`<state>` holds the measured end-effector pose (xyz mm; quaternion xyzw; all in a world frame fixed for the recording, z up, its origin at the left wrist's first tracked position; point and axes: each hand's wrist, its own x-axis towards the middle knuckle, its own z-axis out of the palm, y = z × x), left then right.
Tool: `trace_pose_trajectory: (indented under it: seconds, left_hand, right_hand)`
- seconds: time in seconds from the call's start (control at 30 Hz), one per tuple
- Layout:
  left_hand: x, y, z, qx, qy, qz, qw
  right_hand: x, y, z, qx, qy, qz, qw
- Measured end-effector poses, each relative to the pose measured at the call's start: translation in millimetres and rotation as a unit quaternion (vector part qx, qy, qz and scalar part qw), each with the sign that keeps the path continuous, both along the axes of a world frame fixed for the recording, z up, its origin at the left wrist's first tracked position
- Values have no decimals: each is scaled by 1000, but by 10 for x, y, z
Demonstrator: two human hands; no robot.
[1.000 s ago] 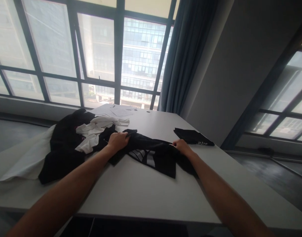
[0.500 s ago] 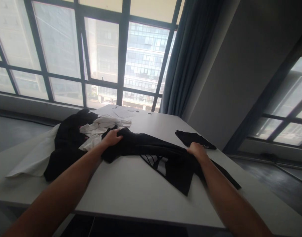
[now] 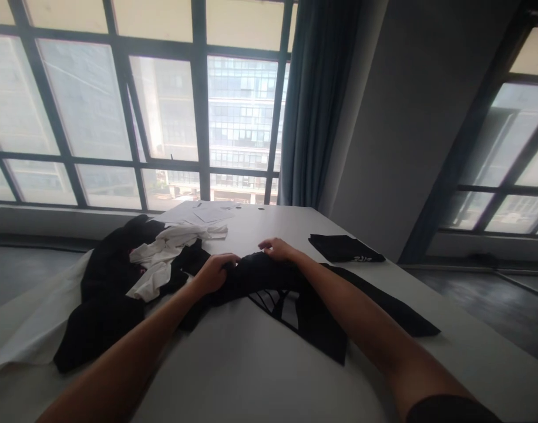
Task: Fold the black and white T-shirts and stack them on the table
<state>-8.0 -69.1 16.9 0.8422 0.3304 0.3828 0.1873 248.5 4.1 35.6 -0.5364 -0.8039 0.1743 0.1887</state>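
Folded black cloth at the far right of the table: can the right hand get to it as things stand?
Probably yes. The right hand rests on the black garment, and only bare table lies between it and the folded black cloth. Nothing blocks the way.

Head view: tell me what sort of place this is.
Probably an upper-floor office or workroom: a large grid window faces high-rise blocks, a plain white table holds loose papers, and clothes are piled there, a black garment under both hands.

The left hand (image 3: 214, 272) hides its fingertips in the bunched black garment (image 3: 313, 305), whose white print is too creased to read, the small white mark on the folded black cloth (image 3: 345, 248) is illegible, and the surface (image 3: 251, 376) is cut off at the bottom edge.
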Motion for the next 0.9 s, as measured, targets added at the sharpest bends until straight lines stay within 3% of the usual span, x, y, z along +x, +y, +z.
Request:
trace_pose_trajectory:
  seconds: [0.07,0.13,0.23,0.33,0.47,0.57,0.7,0.8,0.9]
  left_hand:
    - [-25,2,56,-21,-40,-5,999]
    - [-83,33,115,-42,-79,-13,996]
    - [-238,141,225,-46,-127,-5,991]
    - [-437,284,370,-21,-108,45,993]
    - [-660,393,573,-24,-7,67,997]
    - [-771,415,710,-117,87,23,989]
    - [-881,554,882,-261,207,-9,943]
    - [-922,884,985,-313,276,16,909]
    - [-858,1388,1063,-266,294,45,917]
  right_hand:
    - [-193,122,58,-76,30,75,994]
    - [-345,194,96,-183,44,157,969]
    - [-452,238,151,-298,28,202,932]
    - [-369,254,263,-298,-15,186,936]
    - [-22,233,465,-279,-47,140,949]
    - [307,166,592,-291,41,137,946]
    - [713,100,755,-365,136,190,901]
    - [972,185,928,-392,78,189,897]
    - [1164,395,1129,-311,39,85,946]
